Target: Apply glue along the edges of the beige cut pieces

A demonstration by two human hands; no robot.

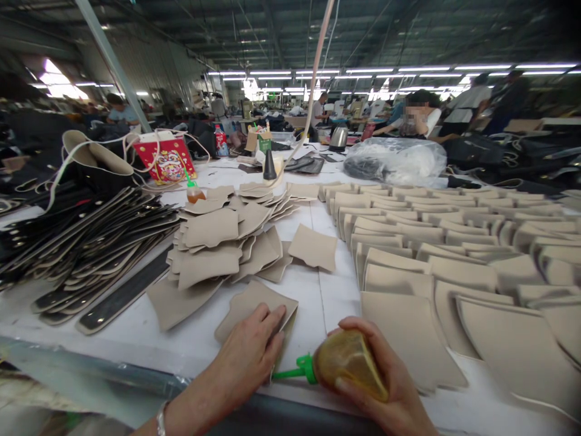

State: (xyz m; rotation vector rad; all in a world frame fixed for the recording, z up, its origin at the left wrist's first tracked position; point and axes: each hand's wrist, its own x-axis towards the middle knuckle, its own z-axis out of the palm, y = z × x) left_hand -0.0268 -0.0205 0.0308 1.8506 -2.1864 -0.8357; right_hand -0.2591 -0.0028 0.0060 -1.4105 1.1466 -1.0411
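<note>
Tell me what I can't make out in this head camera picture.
All in the head view:
- Part of the beige piece: covered by the left hand.
- Part of the squeeze bottle: behind the right hand's fingers.
- Whether the green nozzle touches the piece: its tip is too small.
- Some ends of the black strips: cut off by the left edge.
- The red bottle's label: small and blurred.
</note>
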